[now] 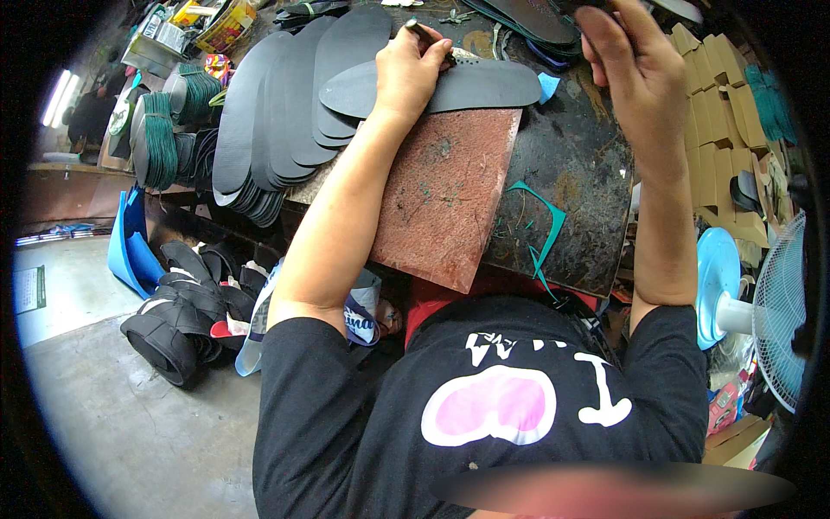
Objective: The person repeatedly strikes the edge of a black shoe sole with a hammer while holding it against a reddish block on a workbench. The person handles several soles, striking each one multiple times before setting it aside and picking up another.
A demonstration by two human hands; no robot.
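Black and flat, the shoe insole (484, 85) lies crosswise on the far edge of a reddish-brown cutting slab (445, 195), its toe end pointing to my right and its other end reaching out past my left wrist. I see my left hand (408, 69) pressing down on the middle of it, fingers curled around a thin dark tool (425, 36) whose tip meets the insole's far edge; the hand is closed on that tool. My right hand (624, 65) is raised above the bench to the right of the insole, not touching it, fingers drawn together near the top rim; I cannot tell whether it grips anything there. Just left of the insole, 1 fanned stack of more black insoles (277, 112) overlaps the slab's corner. A teal offcut strip (543, 227) lies on the dark, stained workbench (579, 173) right of the slab. Folded cardboard boxes (718, 104) stand further right, with a white fan (782, 311) below them. Black sole pieces (186, 311) pile on the floor at my left.
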